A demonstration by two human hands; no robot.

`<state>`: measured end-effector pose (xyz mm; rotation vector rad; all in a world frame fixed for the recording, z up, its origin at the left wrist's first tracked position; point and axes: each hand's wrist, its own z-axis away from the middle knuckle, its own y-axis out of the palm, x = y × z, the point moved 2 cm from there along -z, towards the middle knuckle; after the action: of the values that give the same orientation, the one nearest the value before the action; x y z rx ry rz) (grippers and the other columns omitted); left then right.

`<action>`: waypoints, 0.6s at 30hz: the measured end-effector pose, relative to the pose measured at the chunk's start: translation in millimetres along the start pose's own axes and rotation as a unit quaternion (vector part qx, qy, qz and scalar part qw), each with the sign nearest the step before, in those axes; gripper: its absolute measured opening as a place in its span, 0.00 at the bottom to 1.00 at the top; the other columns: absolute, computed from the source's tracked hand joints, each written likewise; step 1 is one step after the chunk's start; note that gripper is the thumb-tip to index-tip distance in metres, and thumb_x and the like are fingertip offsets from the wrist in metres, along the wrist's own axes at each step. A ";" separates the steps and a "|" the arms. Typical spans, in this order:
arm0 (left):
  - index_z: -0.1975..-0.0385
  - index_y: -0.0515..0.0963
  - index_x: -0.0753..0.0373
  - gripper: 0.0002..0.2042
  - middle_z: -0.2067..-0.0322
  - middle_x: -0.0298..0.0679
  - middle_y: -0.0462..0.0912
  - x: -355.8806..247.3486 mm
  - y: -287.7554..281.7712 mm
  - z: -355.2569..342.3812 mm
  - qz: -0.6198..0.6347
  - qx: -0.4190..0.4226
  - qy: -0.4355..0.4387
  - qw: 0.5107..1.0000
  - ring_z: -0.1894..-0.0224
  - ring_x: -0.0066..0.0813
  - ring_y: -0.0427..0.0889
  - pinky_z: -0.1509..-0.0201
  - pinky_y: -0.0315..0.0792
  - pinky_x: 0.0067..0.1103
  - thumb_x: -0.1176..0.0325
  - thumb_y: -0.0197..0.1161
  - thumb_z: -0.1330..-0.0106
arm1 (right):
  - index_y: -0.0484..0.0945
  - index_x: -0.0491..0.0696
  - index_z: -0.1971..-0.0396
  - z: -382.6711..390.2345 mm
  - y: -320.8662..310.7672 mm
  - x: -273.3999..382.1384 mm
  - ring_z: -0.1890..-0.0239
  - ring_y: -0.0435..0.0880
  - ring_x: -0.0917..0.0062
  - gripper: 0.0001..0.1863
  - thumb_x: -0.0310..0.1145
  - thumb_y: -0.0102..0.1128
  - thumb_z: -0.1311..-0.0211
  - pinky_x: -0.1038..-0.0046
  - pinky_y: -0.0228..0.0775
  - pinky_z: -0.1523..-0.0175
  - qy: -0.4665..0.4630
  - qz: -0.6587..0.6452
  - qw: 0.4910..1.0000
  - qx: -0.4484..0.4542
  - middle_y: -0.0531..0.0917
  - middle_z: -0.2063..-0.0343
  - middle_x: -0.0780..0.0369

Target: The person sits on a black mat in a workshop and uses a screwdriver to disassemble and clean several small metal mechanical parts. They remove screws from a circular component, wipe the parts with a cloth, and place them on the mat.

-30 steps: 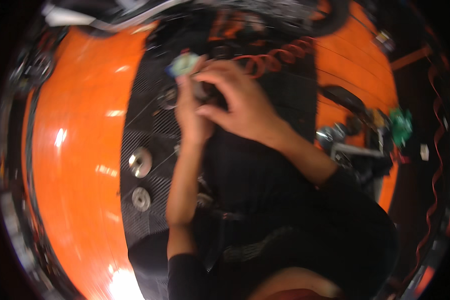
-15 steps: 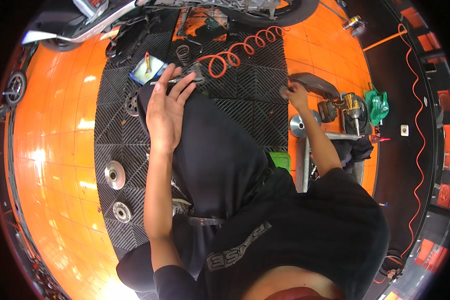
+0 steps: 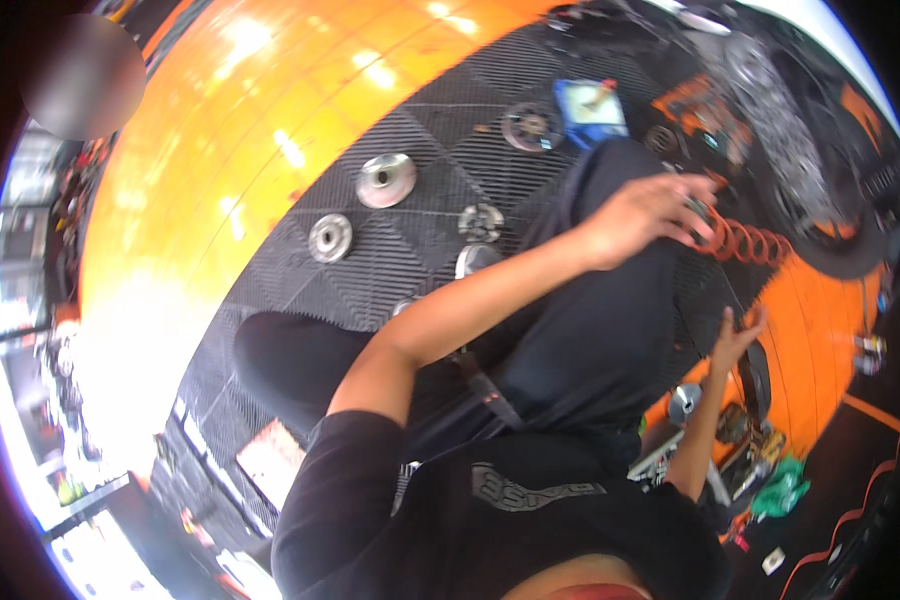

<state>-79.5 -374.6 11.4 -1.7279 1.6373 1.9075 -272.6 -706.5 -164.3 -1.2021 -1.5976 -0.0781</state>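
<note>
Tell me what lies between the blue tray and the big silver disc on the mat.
In the head view, a dark round pulley lies on the black mat between the blue tray and the big silver disc, close beside the tray.

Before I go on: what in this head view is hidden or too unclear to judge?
- Left hand: fingertips blurred against the orange coiled hose; grip unclear.
- Right hand: whatever is under the palm is hidden.
- Blue tray: contents too small.
- Tools by the green rag: small, warped near the rim.
</note>
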 end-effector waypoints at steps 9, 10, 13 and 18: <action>0.43 0.74 0.71 0.22 0.46 0.47 0.80 -97.6 -0.5 10.6 -0.083 0.039 0.067 0.994 0.66 0.32 0.86 0.60 0.73 0.23 0.59 0.41 0.21 | 0.73 0.45 0.42 -84.0 111.6 325.3 0.46 0.80 0.65 0.28 0.21 0.62 0.47 0.65 0.71 0.42 -0.315 -0.145 0.895 0.280 0.81 0.48 0.56; 0.44 0.74 0.71 0.23 0.46 0.49 0.80 -115.8 -7.6 12.8 -0.120 0.043 0.055 0.990 0.66 0.33 0.86 0.59 0.75 0.24 0.58 0.41 0.21 | 0.74 0.46 0.44 -85.1 121.8 345.9 0.50 0.83 0.66 0.26 0.22 0.63 0.47 0.67 0.73 0.46 -0.290 -0.147 0.902 0.284 0.83 0.52 0.58; 0.46 0.76 0.72 0.25 0.43 0.53 0.77 -159.7 -39.1 30.2 -0.201 0.017 0.032 0.979 0.65 0.36 0.86 0.54 0.76 0.25 0.54 0.42 0.22 | 0.76 0.46 0.50 -105.1 159.1 363.7 0.55 0.84 0.58 0.20 0.30 0.68 0.43 0.64 0.75 0.51 -0.393 -0.072 0.888 0.228 0.84 0.57 0.55; 0.52 0.78 0.68 0.23 0.48 0.48 0.81 -131.5 -186.1 49.7 -0.396 -0.227 -0.072 0.887 0.59 0.37 0.85 0.54 0.77 0.29 0.50 0.53 0.27 | 0.79 0.47 0.56 -123.1 238.2 367.4 0.58 0.84 0.58 0.16 0.41 0.67 0.39 0.64 0.74 0.54 -0.329 -0.016 0.888 0.321 0.85 0.61 0.56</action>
<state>58.1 -188.2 -15.0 -1.9022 0.2985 1.9539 17.7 -426.6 46.0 -0.6904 -1.9875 0.8625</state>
